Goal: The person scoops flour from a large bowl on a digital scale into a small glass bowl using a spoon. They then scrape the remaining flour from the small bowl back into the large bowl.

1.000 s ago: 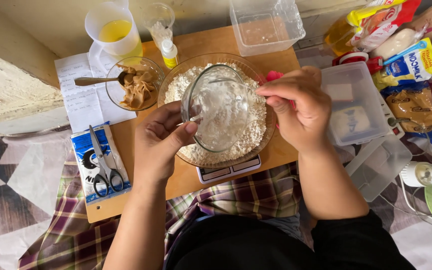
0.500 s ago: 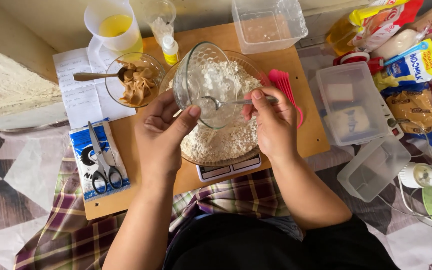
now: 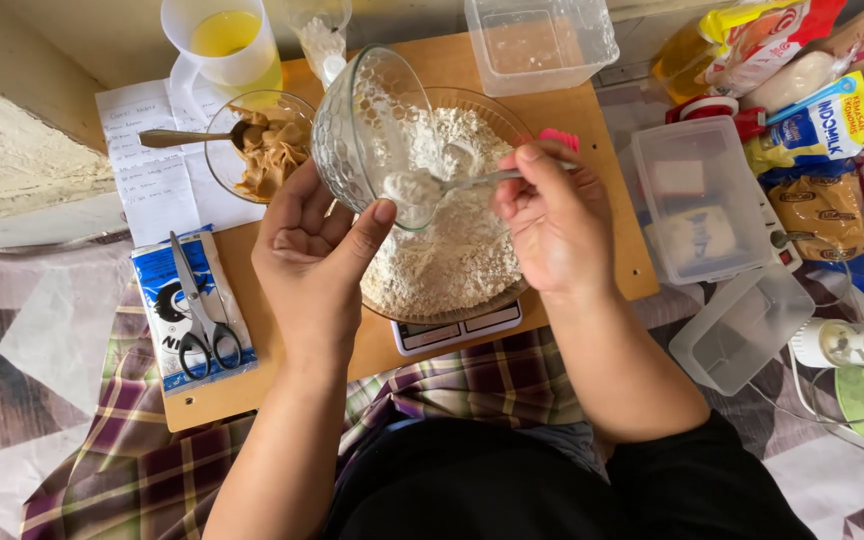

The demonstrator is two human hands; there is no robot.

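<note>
A wooden board (image 3: 252, 385) lies across the middle of the scene, its near edge over a plaid cloth (image 3: 132, 440). On it, right of centre, a large glass bowl (image 3: 500, 125) heaped with flour sits on a white kitchen scale (image 3: 457, 331). Over the bowl's far left rim the left hand (image 3: 314, 262) holds a small glass bowl (image 3: 362, 135) tilted on its side, mouth toward the right, fingers cupped around its underside and thumb pressed at the rim. The right hand (image 3: 555, 222) pinches the handle of a metal spoon (image 3: 452, 182) between thumb and fingertips; the spoon's head, caked with white powder, is inside the tilted bowl's mouth.

To the far left on the board stands another glass bowl (image 3: 264, 150) with a tan paste and a spoon in it. Beyond it is a plastic jug (image 3: 224, 45) of yellow liquid. A clear plastic tub (image 3: 540, 42) sits at the far edge, and another tub (image 3: 697, 195) lies right of the board. Scissors (image 3: 202, 315) rest on a blue and white packet (image 3: 157, 290) at the near left.
</note>
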